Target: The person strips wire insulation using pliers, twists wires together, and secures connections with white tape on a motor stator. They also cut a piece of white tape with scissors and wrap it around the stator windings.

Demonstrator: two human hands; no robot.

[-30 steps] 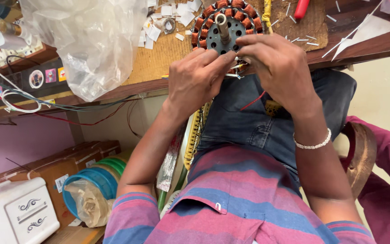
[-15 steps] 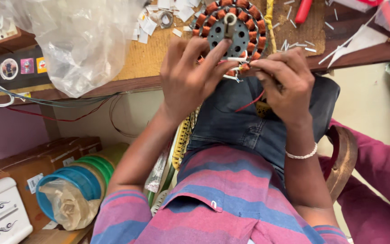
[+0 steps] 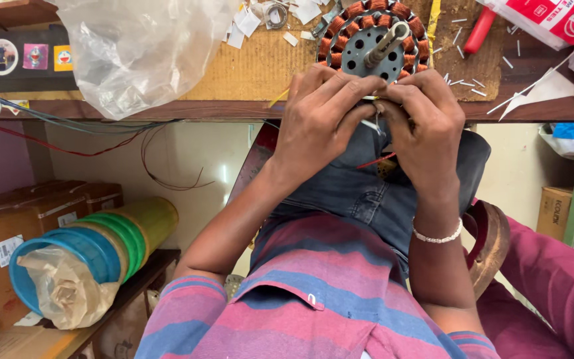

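Two hands: left hand (image 3: 317, 123), right hand (image 3: 423, 123) | one motor stator (image 3: 373, 40)

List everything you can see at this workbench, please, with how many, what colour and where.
round motor stator with copper windings: one, orange-brown on grey, bench edge by the hands
clear crumpled plastic bag: one, bench left
small white paper slips: many, scattered on bench
red plastic tool handle: one, bench right
nested plastic tubs: several, blue, green, yellow, low shelf left
brown cardboard boxes: two, far left
left hand: one, at the stator's near edge
right hand: one, beside it, pinching fine wires
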